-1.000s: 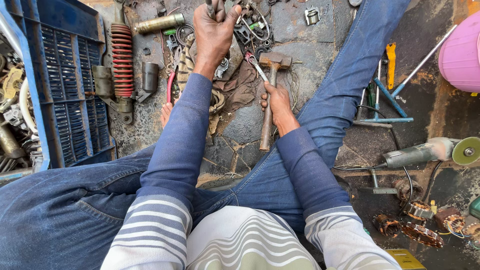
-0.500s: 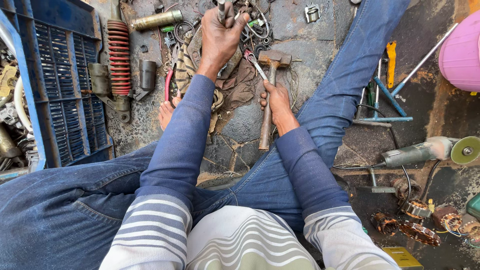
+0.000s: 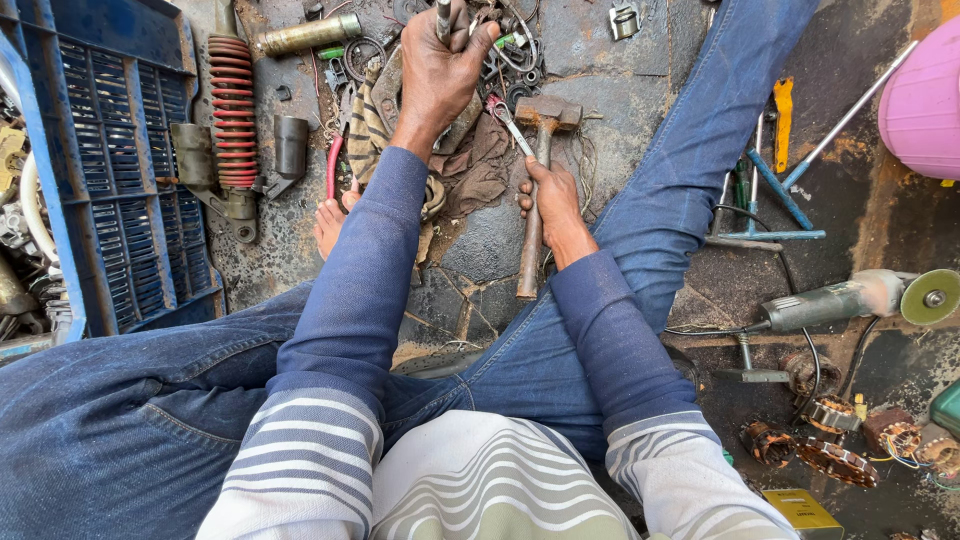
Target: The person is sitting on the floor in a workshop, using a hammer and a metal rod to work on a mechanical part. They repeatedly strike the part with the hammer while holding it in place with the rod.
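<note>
Far left: I see a blue slatted plastic crate (image 3: 95, 190) lying on the stained concrete floor (image 3: 620, 80), with metal scrap partly visible beyond its left edge.
Beside crate: a red coil-spring shock absorber (image 3: 232, 115) lies lengthwise, its grey mount at the near end; a short dark metal cylinder (image 3: 291, 145) rests just to its right, and a brass-coloured tube (image 3: 308, 35) lies above them near the top edge.
Left hand: I note the left hand (image 3: 440, 65) reaching far forward over a heap of wire rings and small parts. Its fingers (image 3: 478, 42) are wrapped tight around a slim grey metal rod (image 3: 443, 15), held upright; the rod's top runs out of view.
Below left forearm: a bare foot (image 3: 330, 222) and a crumpled brown rag (image 3: 478, 170) on the floor.
Right hand: the right hand (image 3: 553, 200) has its fingers closed around the wooden handle of a rusty-headed hammer (image 3: 535, 190).
Hammer position: it lies between the legs, head away from me and touching the floor near the rag, handle end pointing back toward the body.
Right of leg: blue metal bars (image 3: 775, 205) and a yellow-handled tool (image 3: 782, 120) on dark oily ground.
Far right: a grey angle grinder (image 3: 850, 298) with a green disc, a pink plastic tub (image 3: 925, 100) at the frame edge, and copper-wound motor coils (image 3: 835, 460) near the lower corner.
</note>
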